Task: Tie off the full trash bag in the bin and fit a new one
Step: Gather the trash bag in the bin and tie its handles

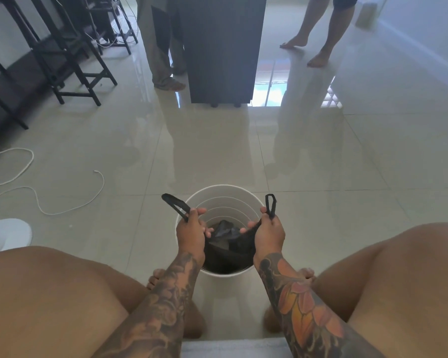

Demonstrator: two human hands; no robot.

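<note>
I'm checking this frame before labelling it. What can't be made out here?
- How full the black bag is: head view, its folds and both hands cover the contents.
- Lower part of the bin: hidden by its own rim and the bag.
- Any new bag: none in view.
- White object at the left: cut off by the frame edge.

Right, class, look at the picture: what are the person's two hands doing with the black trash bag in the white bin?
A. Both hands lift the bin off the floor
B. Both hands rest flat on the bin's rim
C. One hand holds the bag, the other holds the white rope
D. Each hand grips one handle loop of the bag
D: the left hand and right hand each grip a handle loop of the black trash bag over the white bin.
</note>
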